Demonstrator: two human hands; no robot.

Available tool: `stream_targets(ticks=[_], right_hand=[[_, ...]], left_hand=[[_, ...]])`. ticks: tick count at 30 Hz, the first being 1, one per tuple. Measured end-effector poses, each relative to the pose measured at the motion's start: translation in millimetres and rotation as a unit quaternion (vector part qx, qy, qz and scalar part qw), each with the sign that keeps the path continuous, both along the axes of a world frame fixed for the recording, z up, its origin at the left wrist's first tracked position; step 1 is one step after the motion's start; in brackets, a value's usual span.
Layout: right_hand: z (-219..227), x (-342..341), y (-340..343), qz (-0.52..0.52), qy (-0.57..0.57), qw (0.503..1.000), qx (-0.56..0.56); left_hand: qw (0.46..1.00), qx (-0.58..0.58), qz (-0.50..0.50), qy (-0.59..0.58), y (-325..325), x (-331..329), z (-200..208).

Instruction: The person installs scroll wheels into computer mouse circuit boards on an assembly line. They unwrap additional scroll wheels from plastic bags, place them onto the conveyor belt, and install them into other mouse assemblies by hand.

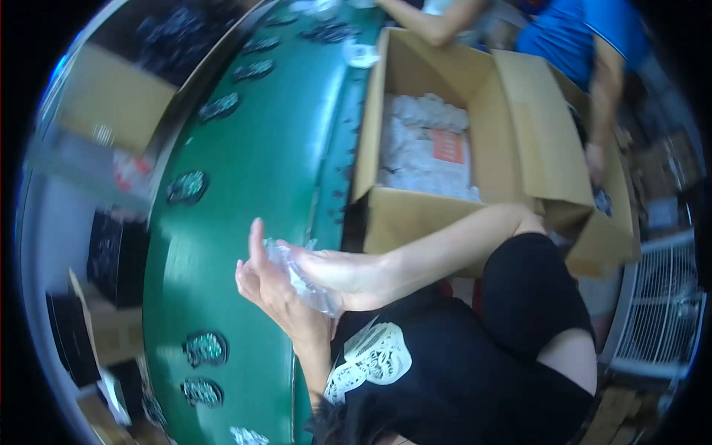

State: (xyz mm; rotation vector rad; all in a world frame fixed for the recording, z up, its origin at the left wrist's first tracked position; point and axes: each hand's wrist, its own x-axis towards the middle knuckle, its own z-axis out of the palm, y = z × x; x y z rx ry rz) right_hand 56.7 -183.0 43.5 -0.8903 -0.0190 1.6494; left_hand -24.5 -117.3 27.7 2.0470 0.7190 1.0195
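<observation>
My left hand (pixel 280 298) and my right hand (pixel 337 276) meet over the near right part of a green conveyor belt (pixel 252 178). Between them is a crumpled clear plastic bag (pixel 300 282), pressed between palms and fingers. Some fingers of the left hand point up and away from the bag. What the bag contains, if anything, is hidden by my hands. To the left, small dark oval pieces with shiny green patterned faces lie on the belt, such as one piece (pixel 205 348) and another (pixel 187 187). Something silvery (pixel 248 436) lies at the near end.
Right of the belt stands an open cardboard box (pixel 437 222) with white bagged goods (pixel 430 148) inside. A second open carton (pixel 593 230) adjoins it, where a co-worker in a blue shirt (pixel 567 37) reaches in. A white wire rack (pixel 660 304) is at far right; cartons (pixel 111 96) line the left.
</observation>
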Motion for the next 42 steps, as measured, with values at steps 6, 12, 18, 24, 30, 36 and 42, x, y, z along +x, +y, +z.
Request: stream_targets(ticks=[6, 12, 18, 24, 30, 36, 42], right_hand=[[-78, 9, -93, -0.325, -0.02, 0.941, 0.096], [-96, -19, -311, -0.612, -0.069, 0.768, 0.179], [-245, -37, -446, -0.757, -0.175, 0.609, -0.16], [-295, -28, -514, -0.743, -0.155, 0.636, -0.137], [-296, -5, -562, -0.752, -0.103, 0.65, -0.029], [-293, 18, -575, -0.748, -0.025, 0.658, 0.084], [-281, 36, -571, -0.756, 0.059, 0.619, 0.204]], left_hand=[[0.903, 0.078, -0.408, 0.11, -43, 40, -33], [0.838, -0.096, -0.534, -0.059, -101, 60, -22], [0.761, 0.169, -0.621, -0.078, -208, 104, -17], [0.612, -0.142, -0.735, 0.255, -343, 125, -27], [0.569, -0.202, -0.758, 0.247, -418, 180, -43], [0.592, -0.241, -0.768, -0.044, -440, 196, -35], [0.559, -0.198, -0.782, 0.193, -442, 219, 51]])
